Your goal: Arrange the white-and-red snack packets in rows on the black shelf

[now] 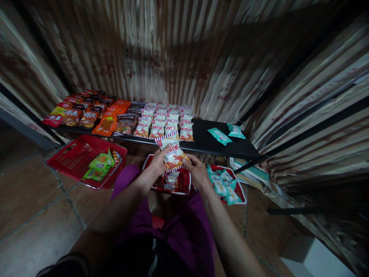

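Between my two hands is a white and orange snack bag with a striped top edge (pixel 173 154), held above the middle red basket (pixel 187 184). My left hand (pixel 160 159) grips its left side, thumb on the front. The fingers of my right hand (pixel 196 169) pinch its lower right corner. Similar white bags (pixel 158 129) stand in rows on the black shelf (pixel 201 132) just beyond. More wrapped packs (pixel 170 181) lie in the middle basket, partly hidden by the held bag.
Orange and brown snack bags (pixel 108 117) fill the shelf's left part; two teal packs (pixel 219 135) lie at its right. A red basket (pixel 69 161) holds green packs at left. Another basket (pixel 244 194) holds teal packs at right. Black metal bars (pixel 311 142) cross the right side.
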Motion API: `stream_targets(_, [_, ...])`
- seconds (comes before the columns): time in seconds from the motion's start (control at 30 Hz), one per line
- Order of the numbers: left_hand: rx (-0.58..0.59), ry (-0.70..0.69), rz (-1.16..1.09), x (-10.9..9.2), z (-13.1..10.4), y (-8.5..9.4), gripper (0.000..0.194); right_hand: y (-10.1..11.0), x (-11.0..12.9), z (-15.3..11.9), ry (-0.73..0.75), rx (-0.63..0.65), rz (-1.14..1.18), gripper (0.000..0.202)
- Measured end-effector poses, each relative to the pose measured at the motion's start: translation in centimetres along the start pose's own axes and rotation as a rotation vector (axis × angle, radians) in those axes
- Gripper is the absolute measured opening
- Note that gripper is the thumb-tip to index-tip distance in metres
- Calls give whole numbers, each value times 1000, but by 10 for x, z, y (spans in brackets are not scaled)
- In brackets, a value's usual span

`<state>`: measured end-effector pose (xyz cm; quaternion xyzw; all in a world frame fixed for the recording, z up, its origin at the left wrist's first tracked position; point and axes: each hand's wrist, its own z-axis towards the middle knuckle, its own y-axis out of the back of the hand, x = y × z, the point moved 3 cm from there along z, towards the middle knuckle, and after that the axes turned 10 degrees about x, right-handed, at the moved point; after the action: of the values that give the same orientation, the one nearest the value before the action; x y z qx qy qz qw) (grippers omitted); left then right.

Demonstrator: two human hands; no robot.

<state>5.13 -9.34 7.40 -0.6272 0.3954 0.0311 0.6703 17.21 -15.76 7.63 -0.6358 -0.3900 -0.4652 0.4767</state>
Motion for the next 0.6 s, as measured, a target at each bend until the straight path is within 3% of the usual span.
stream_targets(0.33, [-172, 14, -23, -2, 11, -6, 33, -5, -4, -6, 60, -189, 177, 38])
stream_targets(0.6, [-235, 56, -20, -3, 23, -6, 26, -10, -8, -6, -44, -82, 210, 36])
